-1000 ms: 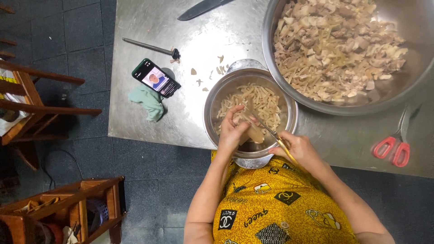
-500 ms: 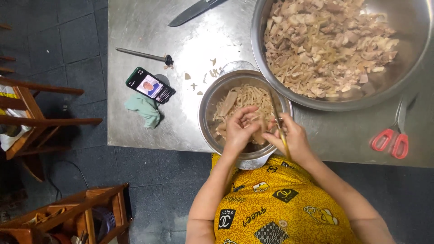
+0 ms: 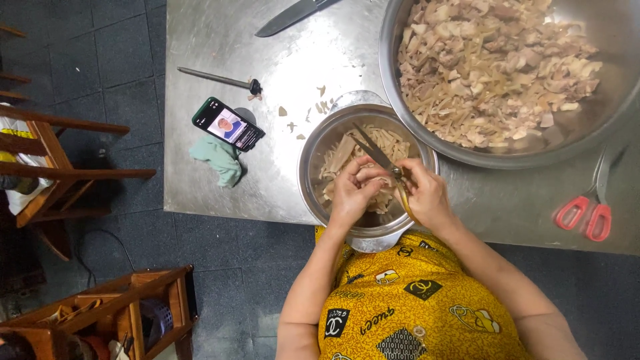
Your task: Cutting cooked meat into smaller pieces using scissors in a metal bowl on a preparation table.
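A working kitchen — a bare steel table (image 3: 220,187) on a dark tiled floor (image 3: 100,40), a huge steel basin (image 3: 600,127) heaped with cut pale food, a knife (image 3: 293,15) and wooden chairs (image 3: 60,173).

A large steel basin (image 3: 400,100) heaped with pale cut pieces (image 3: 493,67) is being carried at the far right of the steel surface (image 3: 213,180). A knife (image 3: 293,15) is lying at the far edge. A dark rod-shaped tool (image 3: 217,79) is lying left of scattered scraps (image 3: 319,107). A phone (image 3: 227,124) with a lit screen is being propped on a green cloth (image 3: 219,159). Red-handled scissors (image 3: 590,207) are resting at the right. Wooden chairs (image 3: 60,167) and a wooden rack (image 3: 113,313) are standing on the dark tiled floor (image 3: 227,247).
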